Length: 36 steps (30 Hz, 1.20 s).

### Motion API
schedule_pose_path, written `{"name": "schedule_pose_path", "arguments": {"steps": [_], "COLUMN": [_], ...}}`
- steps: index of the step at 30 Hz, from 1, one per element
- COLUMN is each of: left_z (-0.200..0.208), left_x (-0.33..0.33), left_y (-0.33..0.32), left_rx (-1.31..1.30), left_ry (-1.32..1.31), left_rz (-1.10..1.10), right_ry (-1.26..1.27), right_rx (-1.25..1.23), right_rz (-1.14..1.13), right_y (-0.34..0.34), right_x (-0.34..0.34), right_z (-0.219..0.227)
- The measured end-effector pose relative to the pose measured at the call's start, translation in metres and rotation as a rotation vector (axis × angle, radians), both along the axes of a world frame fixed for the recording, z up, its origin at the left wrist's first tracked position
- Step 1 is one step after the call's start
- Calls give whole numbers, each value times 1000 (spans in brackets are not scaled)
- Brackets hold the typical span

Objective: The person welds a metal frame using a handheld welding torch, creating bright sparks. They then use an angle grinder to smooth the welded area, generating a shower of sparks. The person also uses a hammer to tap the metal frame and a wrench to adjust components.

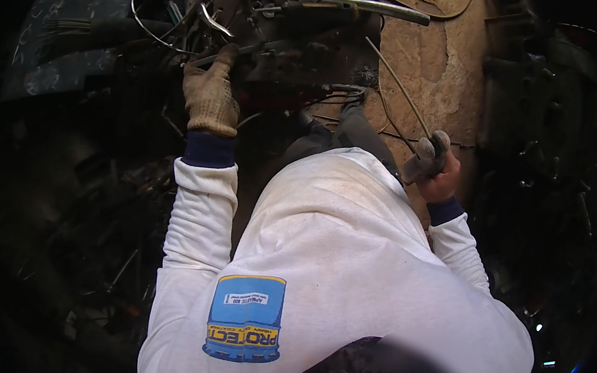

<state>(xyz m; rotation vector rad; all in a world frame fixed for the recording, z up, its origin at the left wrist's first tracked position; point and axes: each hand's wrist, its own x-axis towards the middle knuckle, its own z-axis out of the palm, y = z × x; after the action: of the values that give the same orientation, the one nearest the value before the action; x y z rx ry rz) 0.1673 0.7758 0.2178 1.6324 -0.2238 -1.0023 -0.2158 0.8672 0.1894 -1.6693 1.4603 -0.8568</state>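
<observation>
Thin rod [400, 84], upper right of the frame, runs slantwise: low end at the right hand [436, 167], far tip up and to the left, near the right edge of the dark counter [290, 71] and seen against the brown floor [436, 46]. Right fingers curled shut round its low end; whether they pinch the rod itself or a holder in the fist, cannot tell. Right hand much the nearer; left hand [211, 95], in a knit glove, sits well apart, upper left, at the counter's near edge. Its thumb points up beside a narrow strip [210, 60]; other left fingers hidden, so grip or mere rest unclear. Beyond it, a wire ring [136, 7] and tangled metal; a curved silver bar [389, 10] lies at top centre. Gap between rod tip and counter hard to judge from above. Thin cable [383, 103] passes behind the rod, its lower run lost near the fist. Far left and right sink into shadow; counter cut off by the top edge.
</observation>
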Motion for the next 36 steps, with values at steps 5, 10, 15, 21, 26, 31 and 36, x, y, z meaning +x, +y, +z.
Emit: {"name": "schedule_pose_path", "arguments": {"steps": [5, 10, 15, 21, 26, 31, 36], "left_z": [-16, -20, -14, -4, -8, -8, -6], "left_x": [10, 11, 5, 2, 4, 3, 1], "left_y": [2, 0, 0, 1, 2, 3, 2], "left_rx": [-14, -41, -101, -95, -93, -108, -97], "left_ry": [-45, -27, 13, 70, 55, 61, 67], "left_rz": [1, -4, -5, -14, 8, -1, 15], "right_ry": [1, 93, 139, 132, 117, 134, 150], "right_rx": [69, 53, 32, 47, 35, 32, 48], "right_rz": [54, 125, 162, 187, 181, 188, 202], "right_y": [-4, -9, -12, -10, -6, -7, -12], "right_x": [4, 14, 24, 27, 28, 28, 31], "right_z": [-15, -19, -19, -18, -18, -18, -14]}}
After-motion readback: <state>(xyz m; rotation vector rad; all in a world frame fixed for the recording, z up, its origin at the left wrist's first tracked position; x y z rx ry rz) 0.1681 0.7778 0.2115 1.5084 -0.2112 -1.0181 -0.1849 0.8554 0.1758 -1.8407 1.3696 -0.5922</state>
